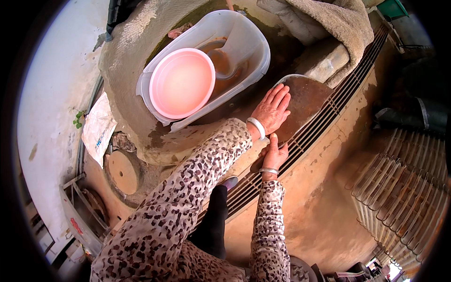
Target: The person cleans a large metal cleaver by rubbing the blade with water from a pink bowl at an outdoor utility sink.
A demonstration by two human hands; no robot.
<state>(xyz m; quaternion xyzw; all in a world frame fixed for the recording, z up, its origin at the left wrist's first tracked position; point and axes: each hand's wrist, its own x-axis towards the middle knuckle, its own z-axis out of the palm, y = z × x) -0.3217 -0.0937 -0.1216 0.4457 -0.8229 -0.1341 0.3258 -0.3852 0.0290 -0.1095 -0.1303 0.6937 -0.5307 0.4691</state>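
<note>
A broad brown, rust-coloured blade-like sheet (pixel 307 101) with a pale rounded rim lies tilted over the basin's edge; its exact kind is unclear. My left hand (pixel 271 112) rests flat on its near left side, fingers stretched out and holding nothing. Just below, my right hand (pixel 275 157) grips the sheet's near edge, thumb up, other fingers partly hidden. To the left, a pink round basin (pixel 182 83) with cloudy liquid sits inside a larger translucent plastic tub (pixel 256 42), which has brown stains.
The tub stands in a rough concrete basin (pixel 124 89). A beige cloth (pixel 343 23) drapes over a block at the upper right. A slotted metal drain grate (pixel 300 145) runs diagonally past my feet. Stacked wire racks (pixel 404 183) stand right; a round disc (pixel 123 171) lies left.
</note>
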